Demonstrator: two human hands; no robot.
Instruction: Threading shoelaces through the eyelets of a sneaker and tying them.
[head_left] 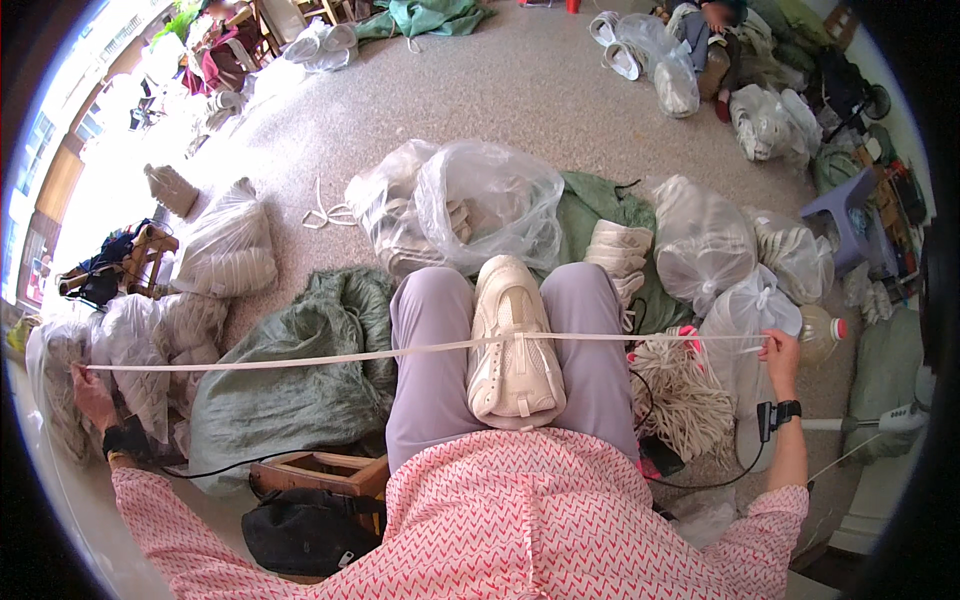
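A long, flat cream shoelace (300, 363) is stretched almost straight across my lap. My left hand (95, 398) pinches one end at far left, and my right hand (781, 362) grips the other stretch at the right. Between my thighs rests a cream sneaker (518, 385), its sole hidden and its toe pointing away from me. The lace crosses the sneaker over its middle and appears to pass through there; the exact holes are too small to tell. Eyelets show along its left side. Both arms are spread wide, well apart from the sneaker.
Clear plastic bags of shoes (450, 205) lie ahead of my knees, with a green sack (290, 370) at the left. A bundle of laces (685, 385) hangs by my right thigh. A wooden stool (320, 472) and black bag (310, 530) are lower left. Two people sit farther off.
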